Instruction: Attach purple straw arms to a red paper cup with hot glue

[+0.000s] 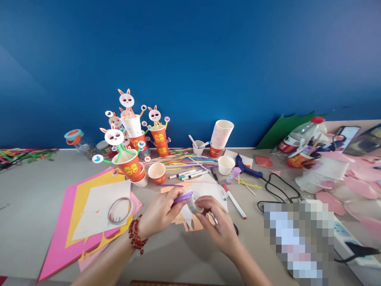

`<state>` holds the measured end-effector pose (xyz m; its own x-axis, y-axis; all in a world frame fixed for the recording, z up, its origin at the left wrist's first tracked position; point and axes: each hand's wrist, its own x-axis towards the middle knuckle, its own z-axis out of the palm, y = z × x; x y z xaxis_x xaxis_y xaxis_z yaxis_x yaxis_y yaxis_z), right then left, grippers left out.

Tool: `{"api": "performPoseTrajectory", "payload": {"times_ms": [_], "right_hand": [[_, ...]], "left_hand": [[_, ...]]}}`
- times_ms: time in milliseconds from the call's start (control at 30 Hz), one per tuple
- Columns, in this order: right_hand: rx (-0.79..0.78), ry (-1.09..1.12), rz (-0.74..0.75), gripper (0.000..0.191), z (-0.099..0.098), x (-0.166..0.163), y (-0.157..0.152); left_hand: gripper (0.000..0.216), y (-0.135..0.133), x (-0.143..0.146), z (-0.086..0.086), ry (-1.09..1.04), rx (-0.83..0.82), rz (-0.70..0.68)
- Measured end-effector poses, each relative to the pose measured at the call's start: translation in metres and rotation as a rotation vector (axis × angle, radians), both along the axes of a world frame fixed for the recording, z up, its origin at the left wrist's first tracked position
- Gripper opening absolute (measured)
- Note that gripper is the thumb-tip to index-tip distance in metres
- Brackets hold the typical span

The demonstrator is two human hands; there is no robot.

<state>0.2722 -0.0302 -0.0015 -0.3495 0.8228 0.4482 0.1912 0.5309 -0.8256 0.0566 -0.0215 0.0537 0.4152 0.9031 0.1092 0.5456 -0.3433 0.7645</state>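
Note:
My left hand (160, 212), with a red bead bracelet (135, 234) at its wrist, pinches a short purple strip (183, 196) between thumb and fingers. My right hand (217, 222) grips a small roll of tape (194, 204) that touches the strip's end. Both hands meet above white and orange paper cut-outs (190, 222) on the grey table (35, 198). Scissors (235, 229) lie partly hidden under my right hand.
Orange paper cups with rabbit faces (131, 167) stand at the back left, next to a stack of white cups (222, 135). Pens and straws (190, 169), a blue glue gun (247, 169) with a black cord, a clear tape ring (120, 210) on coloured sheets, and pink petals (351, 178) surround the hands.

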Motion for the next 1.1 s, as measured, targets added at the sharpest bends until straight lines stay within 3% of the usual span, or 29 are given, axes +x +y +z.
{"api": "performPoseTrajectory", "payload": {"times_ms": [167, 433, 533, 667, 733, 767, 833, 933, 1033, 1100], "right_hand": [[0.002, 0.019, 0.043, 0.019, 0.006, -0.002, 0.002], [-0.060, 0.153, 0.147, 0.013, 0.005, -0.001, 0.001], [0.059, 0.102, 0.183, 0.017, 0.003, 0.004, 0.002], [0.314, -0.107, 0.194, 0.024, 0.001, 0.012, -0.003], [0.307, -0.087, 0.169, 0.019, 0.001, 0.013, -0.006], [0.254, -0.034, 0.149, 0.019, 0.001, 0.013, -0.007], [0.075, 0.114, 0.134, 0.037, 0.004, 0.010, -0.007], [-0.320, 0.309, 0.335, 0.072, 0.012, 0.000, 0.000], [-0.691, 0.393, 0.625, 0.066, 0.020, -0.010, 0.007], [-0.807, 0.410, 0.668, 0.052, 0.021, -0.015, 0.009]], "left_hand": [[0.018, 0.001, 0.003, 0.000, -0.157, -0.126, -0.017], [0.027, -0.004, 0.001, -0.013, -0.826, -0.716, -0.077], [0.024, -0.004, -0.003, -0.012, -0.966, -0.793, -0.099], [0.020, -0.004, -0.010, -0.012, -0.989, -0.789, -0.215], [0.019, -0.003, -0.013, -0.011, -0.967, -0.768, -0.282], [0.018, -0.003, -0.015, -0.009, -0.954, -0.756, -0.318], [0.019, 0.000, -0.017, -0.003, -0.915, -0.735, -0.395], [0.021, 0.005, -0.017, 0.008, -0.847, -0.717, -0.481], [0.023, 0.009, -0.015, 0.018, -0.770, -0.735, -0.493], [0.024, 0.010, -0.015, 0.023, -0.719, -0.742, -0.497]]}}
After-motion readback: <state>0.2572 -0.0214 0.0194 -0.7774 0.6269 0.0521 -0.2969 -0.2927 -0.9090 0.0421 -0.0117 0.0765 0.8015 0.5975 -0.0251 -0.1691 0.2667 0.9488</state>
